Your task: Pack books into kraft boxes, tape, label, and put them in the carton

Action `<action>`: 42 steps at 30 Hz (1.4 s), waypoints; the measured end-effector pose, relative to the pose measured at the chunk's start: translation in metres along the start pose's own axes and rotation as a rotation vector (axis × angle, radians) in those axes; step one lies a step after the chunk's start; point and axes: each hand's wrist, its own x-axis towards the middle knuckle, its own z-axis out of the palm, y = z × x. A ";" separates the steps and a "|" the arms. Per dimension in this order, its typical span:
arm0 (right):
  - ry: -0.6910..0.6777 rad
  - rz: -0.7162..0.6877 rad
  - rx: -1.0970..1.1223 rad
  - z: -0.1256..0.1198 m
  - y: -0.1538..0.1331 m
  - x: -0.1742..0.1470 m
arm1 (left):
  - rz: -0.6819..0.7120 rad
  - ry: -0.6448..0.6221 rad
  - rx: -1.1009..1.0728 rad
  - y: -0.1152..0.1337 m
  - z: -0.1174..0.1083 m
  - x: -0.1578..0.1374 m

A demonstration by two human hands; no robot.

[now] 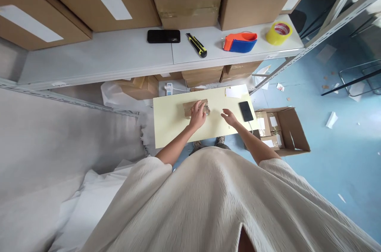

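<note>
A small brown cardboard box (188, 109) with shiny tape on it lies on the pale yellow tabletop (169, 133). My left hand (198, 116) is laid over the top of this box, its fingers bent down around it, and covers part of it. To the right, my right hand (229, 117) hovers above the tabletop, fingers apart and holding nothing. Between that hand and the table's right edge lies a black phone (246, 111) with a white cable. White paper (236, 91) lies at the back right of the table.
Above the table runs a grey shelf (119, 59) bearing a black phone (163, 36), a utility knife (197, 45), an orange and blue tape dispenser (240, 42), a yellow tape roll (278, 33) and large cartons (190, 6). An open carton (294, 129) holding small boxes stands right.
</note>
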 end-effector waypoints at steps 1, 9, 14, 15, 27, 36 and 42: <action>0.008 -0.008 -0.043 -0.010 0.006 0.000 | 0.032 -0.030 -0.006 0.009 0.006 0.005; 0.057 -0.006 -0.359 -0.078 0.037 -0.002 | 0.023 -0.230 -0.087 0.065 0.063 0.038; -0.014 0.018 -0.372 -0.103 0.052 0.005 | -0.045 -0.303 -0.084 0.083 0.095 0.055; -0.034 0.024 -0.368 -0.106 0.055 0.006 | -0.058 -0.310 -0.089 0.086 0.100 0.059; -0.076 0.027 -0.353 -0.142 0.053 0.053 | -0.283 -0.374 -0.144 0.088 0.161 0.138; -0.053 0.067 -0.207 -0.162 0.048 0.130 | -0.246 -0.383 -0.179 0.081 0.185 0.179; -0.088 0.117 -0.002 -0.154 0.046 0.155 | -0.346 -0.417 -0.173 0.087 0.199 0.182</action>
